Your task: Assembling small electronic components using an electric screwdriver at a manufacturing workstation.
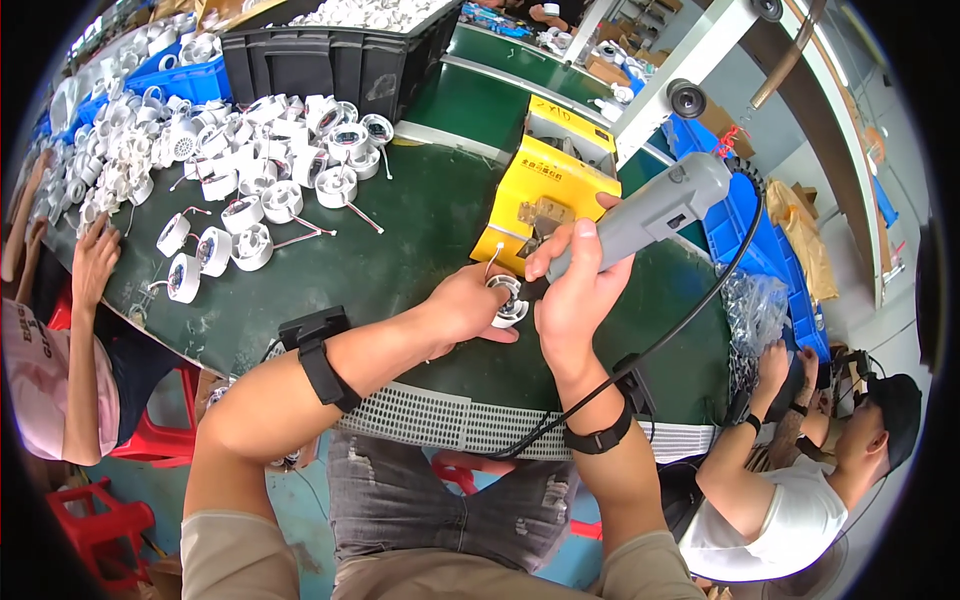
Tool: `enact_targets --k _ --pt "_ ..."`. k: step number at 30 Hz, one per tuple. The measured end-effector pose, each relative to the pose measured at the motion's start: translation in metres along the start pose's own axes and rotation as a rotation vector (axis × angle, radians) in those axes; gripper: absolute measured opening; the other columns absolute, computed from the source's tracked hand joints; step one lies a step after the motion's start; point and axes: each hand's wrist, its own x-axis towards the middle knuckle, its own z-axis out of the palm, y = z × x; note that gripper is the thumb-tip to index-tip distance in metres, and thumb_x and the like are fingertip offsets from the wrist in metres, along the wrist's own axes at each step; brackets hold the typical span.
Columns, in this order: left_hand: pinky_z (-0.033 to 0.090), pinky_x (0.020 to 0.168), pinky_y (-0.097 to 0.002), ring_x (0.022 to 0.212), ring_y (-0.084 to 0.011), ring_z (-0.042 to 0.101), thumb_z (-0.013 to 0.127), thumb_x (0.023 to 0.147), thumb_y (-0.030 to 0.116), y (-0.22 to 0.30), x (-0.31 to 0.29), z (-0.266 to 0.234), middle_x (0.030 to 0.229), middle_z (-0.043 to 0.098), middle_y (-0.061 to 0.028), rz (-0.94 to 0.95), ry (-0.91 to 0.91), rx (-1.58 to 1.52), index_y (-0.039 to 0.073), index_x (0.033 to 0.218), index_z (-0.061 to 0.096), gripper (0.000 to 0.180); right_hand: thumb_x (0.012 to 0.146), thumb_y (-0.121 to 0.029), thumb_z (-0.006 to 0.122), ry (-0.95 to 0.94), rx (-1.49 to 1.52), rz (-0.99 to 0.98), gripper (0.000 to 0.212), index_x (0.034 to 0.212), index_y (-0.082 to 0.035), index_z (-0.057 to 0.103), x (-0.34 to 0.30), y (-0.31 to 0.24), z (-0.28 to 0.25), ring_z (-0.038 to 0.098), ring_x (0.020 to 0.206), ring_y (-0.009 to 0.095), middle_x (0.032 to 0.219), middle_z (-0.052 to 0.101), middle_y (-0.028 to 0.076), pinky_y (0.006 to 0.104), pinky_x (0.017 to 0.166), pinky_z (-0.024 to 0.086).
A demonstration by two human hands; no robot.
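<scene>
As left hand (465, 303) grips white ring (513, 314), right hand (578, 300) clasps grey corded tool (655, 208).
Black plastic crate (315, 72) of white parts (362, 14); green tabletop (400, 225); red stool (100, 518).

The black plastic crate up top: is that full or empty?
It looks full: small white parts are heaped above the near rim of the black plastic crate.

We see dark characters on the yellow box (508, 203) in two places: a short, bold run along its far edge and a smaller line across its sloping face. We also make out lettering on the pink shirt (40, 385) at our left.
</scene>
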Motion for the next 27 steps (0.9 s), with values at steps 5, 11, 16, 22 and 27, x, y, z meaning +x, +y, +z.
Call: enact_targets --k 5,11,16,22,27 --pt "0.060 0.080 -0.0358 0.090 -0.0218 0.065 0.043 0.096 0.008 -0.003 0.000 -0.001 0.104 0.059 -0.0121 0.000 -0.007 0.000 -0.005 0.117 0.048 0.025 0.095 -0.014 0.046 -0.002 0.031 0.033 0.031 0.123 -0.004 0.037 -0.003 0.001 0.001 0.048 0.046 0.015 0.063 0.047 0.007 0.0287 0.043 0.043" --pt "0.059 0.081 -0.0360 0.092 -0.0220 0.064 0.043 0.096 0.007 -0.003 0.001 0.001 0.105 0.059 -0.0125 0.006 -0.002 0.006 -0.005 0.117 0.048 0.024 0.094 -0.015 0.048 -0.055 0.013 0.010 0.030 0.121 -0.005 0.038 -0.004 0.004 -0.004 0.048 0.047 0.015 0.064 0.047 0.007 0.0287 0.044 0.043" --pt "0.059 0.081 -0.0361 0.093 -0.0224 0.064 0.043 0.096 0.007 -0.001 0.000 0.000 0.106 0.059 -0.0129 0.007 -0.011 0.010 -0.005 0.117 0.048 0.024 0.094 -0.016 0.048 -0.125 0.074 0.011 0.033 0.121 -0.004 0.035 -0.005 0.011 -0.009 0.047 0.047 0.015 0.066 0.048 0.008 0.0289 0.045 0.044" --pt "0.061 0.075 -0.0344 0.090 -0.0212 0.062 0.043 0.096 0.008 0.004 -0.005 0.003 0.104 0.056 -0.0129 0.042 0.044 0.026 -0.006 0.114 0.051 0.024 0.092 -0.017 0.051 -0.209 0.090 -0.001 0.036 0.121 -0.002 0.034 -0.007 0.008 -0.006 0.048 0.048 0.015 0.066 0.047 0.008 0.0287 0.046 0.044" --pt "0.060 0.070 -0.0341 0.083 -0.0232 0.066 0.046 0.095 0.011 0.005 0.000 -0.007 0.105 0.059 -0.0153 0.020 -0.010 0.153 -0.006 0.119 0.051 0.029 0.093 -0.017 0.051 -0.226 0.139 -0.030 0.038 0.123 -0.001 0.033 -0.009 0.008 -0.009 0.050 0.050 0.015 0.068 0.047 0.007 0.0283 0.049 0.046"
